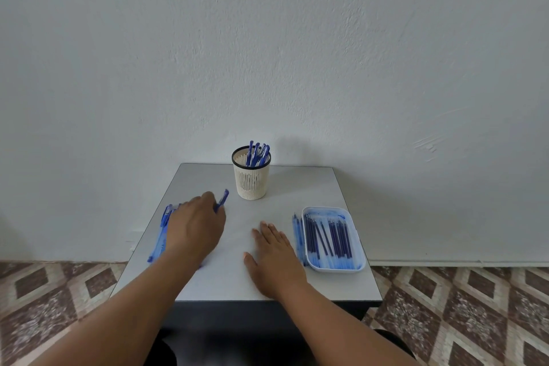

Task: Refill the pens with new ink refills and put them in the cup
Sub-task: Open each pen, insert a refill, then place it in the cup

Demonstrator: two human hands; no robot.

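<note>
A cream slotted cup (pixel 251 180) with a black rim stands at the table's far middle and holds several blue pens (pixel 257 153). My left hand (pixel 194 224) is over the table's left side and grips a blue pen (pixel 222 201) whose capped end sticks out toward the cup. More blue pens (pixel 162 232) lie along the left edge, partly hidden by that hand. My right hand (pixel 274 255) rests flat on the table, fingers straight, holding nothing. To its right a white tray (pixel 334 269) holds several dark blue ink refills (pixel 329 236).
The small grey table (pixel 285 187) stands against a plain white wall. A few clear refills (pixel 298 235) lie on the table just left of the tray. Patterned brown floor tiles show on both sides below.
</note>
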